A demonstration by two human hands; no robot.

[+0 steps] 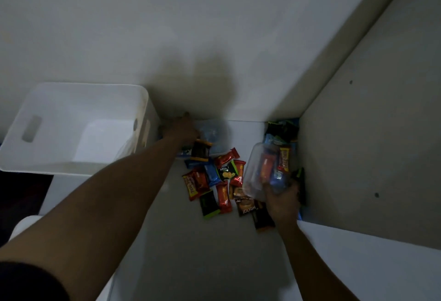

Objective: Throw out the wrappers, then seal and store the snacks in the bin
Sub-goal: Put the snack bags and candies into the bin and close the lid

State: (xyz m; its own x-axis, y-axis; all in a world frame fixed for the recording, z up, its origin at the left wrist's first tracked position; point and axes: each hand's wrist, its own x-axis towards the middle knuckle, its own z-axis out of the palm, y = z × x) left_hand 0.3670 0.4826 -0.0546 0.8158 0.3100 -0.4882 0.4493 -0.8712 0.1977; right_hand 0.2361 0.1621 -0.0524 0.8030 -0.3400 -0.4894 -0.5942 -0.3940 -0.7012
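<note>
Right hand grasping clear container of snacks; left hand reaching second container — fingers' state unclear. Grip its rim squarely.

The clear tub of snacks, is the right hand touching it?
Touching. The head view shows the right hand gripping the clear tub from below.

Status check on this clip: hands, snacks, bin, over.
Right hand grips clear container holding snacks. Left hand reaches a second clear tub, grip unclear. White bin looks empty. Loose snack packets lie between.
</note>
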